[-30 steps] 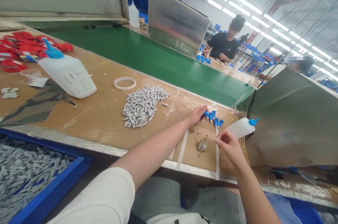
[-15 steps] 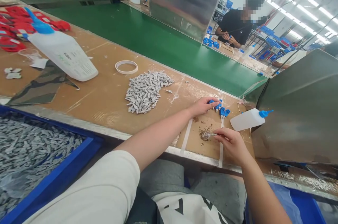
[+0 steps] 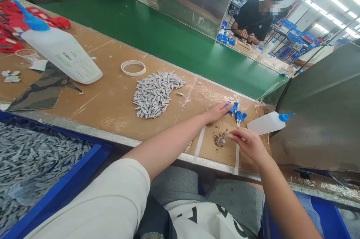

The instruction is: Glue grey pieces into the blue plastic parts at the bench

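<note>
My left hand (image 3: 218,112) reaches across the bench, its fingers closed on a small blue plastic piece (image 3: 231,108) at the edge of a little group. More blue pieces (image 3: 241,115) lie just to its right. My right hand (image 3: 247,142) pinches a thin pale stick (image 3: 228,136), mostly hidden by the fingers. The stick points at a small clear round cup (image 3: 221,141), with wet spots on the board around it. Whether its tip touches the cup's contents I cannot tell. A white bottle with a blue nozzle (image 3: 266,123) lies behind my right hand.
A heap of grey pieces (image 3: 156,94) and a tape roll (image 3: 133,68) lie to the left. Beyond are a large white bottle (image 3: 64,53) and red items (image 3: 11,25). A green belt (image 3: 135,30) runs behind; a co-worker (image 3: 251,19) sits across it. Grey pieces fill a blue bin (image 3: 81,171).
My right hand has shifted slightly, with less of the pale stick showing. My left hand stays at the blue pieces, its fingers a little more drawn in. The whole view has tilted slightly.
</note>
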